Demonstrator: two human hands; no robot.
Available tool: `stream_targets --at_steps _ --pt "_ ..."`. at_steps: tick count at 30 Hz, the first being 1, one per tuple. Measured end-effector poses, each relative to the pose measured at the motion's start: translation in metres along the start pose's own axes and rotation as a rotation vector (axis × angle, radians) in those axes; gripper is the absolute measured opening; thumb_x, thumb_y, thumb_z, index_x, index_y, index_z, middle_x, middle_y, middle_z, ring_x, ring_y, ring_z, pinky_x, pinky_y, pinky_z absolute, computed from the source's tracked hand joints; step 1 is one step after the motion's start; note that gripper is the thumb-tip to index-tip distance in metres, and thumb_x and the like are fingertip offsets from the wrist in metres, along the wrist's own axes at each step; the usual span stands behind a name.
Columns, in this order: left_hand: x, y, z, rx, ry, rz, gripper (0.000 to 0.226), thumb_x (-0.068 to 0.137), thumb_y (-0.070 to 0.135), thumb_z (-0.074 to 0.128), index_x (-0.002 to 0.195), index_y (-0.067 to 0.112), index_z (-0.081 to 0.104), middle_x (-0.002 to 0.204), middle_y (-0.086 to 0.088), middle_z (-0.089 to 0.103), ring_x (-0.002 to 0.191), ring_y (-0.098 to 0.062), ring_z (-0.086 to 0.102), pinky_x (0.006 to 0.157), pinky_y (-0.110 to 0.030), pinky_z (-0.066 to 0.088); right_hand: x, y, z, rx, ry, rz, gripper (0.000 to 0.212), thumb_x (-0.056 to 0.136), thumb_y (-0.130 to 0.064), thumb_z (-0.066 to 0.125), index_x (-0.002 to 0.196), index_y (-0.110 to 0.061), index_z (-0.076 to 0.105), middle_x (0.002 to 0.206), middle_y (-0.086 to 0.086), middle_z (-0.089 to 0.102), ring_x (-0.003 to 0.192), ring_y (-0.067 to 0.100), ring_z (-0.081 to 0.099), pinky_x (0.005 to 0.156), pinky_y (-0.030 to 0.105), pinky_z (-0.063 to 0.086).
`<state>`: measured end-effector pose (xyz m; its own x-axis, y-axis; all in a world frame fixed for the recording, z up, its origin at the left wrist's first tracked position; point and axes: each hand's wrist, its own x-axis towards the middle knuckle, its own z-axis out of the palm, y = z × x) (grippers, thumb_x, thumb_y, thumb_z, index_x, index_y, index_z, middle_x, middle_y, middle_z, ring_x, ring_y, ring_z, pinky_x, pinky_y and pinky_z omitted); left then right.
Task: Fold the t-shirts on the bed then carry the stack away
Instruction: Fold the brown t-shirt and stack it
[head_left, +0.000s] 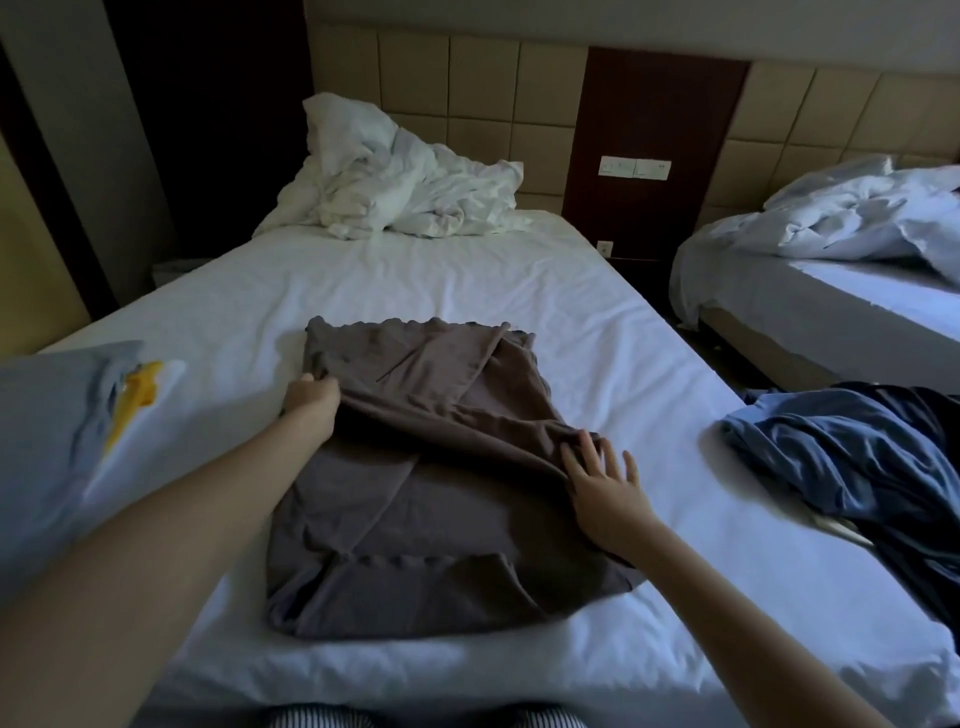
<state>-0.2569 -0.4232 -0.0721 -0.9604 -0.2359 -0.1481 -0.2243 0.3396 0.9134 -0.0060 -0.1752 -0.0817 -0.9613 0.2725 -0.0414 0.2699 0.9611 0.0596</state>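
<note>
- shirt (415, 519): brown, mid bed (519, 270), part-folded; long axis 6–12 from person; sides look turned in; cloth bunched into a ridge across the middle
- L hand (311, 400): at shirt's 10 o'clock edge; fingers curled, clamped on cloth
- R hand (602, 483): at shirt's 3 o'clock edge; fingers straight, spread apart, tips on ridge end; no grip visible
- key relation: ridge runs approx 10→4 btw the hands, both touch it; L hand nearer far hem; next move prob. along 12–6 axis, needs both ends level
- pale shirt (78, 415) at 9; blue pile (857, 457) at 3, crumpled; both apart from shirt
- duvet (405, 182) at 12, well apart
</note>
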Motion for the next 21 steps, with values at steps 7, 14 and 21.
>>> stream_targets --at_steps 7,14,21 --pt "-0.013 0.057 0.004 -0.873 -0.24 0.034 0.023 0.103 0.008 0.026 0.11 0.016 0.046 0.108 -0.006 0.054 0.088 -0.018 0.056 0.072 -0.034 0.05 -0.018 0.023 -0.015 -0.107 -0.162 0.063 0.061 0.099 -0.018 0.023 0.149 -0.017 -0.011 0.156 0.015 -0.015 0.143 0.036 -0.013 0.115 0.051 -0.007" --pt "0.008 0.003 -0.008 -1.05 -0.044 -0.52 0.041 0.102 -0.001 0.023 0.142 -0.006 0.031 0.149 -0.018 0.034 0.135 -0.027 0.034 0.101 -0.015 0.024 -0.014 0.022 -0.006 0.11 -0.177 -0.138 0.082 0.091 -0.019 0.043 0.145 -0.034 -0.017 0.153 -0.002 -0.025 0.143 0.023 -0.018 0.117 0.033 0.003" --pt "0.028 -0.02 -0.008 -0.9 -0.203 -0.325 0.043 0.103 0.008 0.022 0.145 0.006 0.032 0.149 -0.01 0.036 0.135 -0.025 0.038 0.107 -0.032 0.033 -0.006 0.041 -0.028 0.134 -0.501 -0.244 0.066 0.094 -0.03 0.046 0.148 -0.036 0.008 0.157 -0.004 -0.003 0.145 0.022 -0.006 0.117 0.045 -0.002"
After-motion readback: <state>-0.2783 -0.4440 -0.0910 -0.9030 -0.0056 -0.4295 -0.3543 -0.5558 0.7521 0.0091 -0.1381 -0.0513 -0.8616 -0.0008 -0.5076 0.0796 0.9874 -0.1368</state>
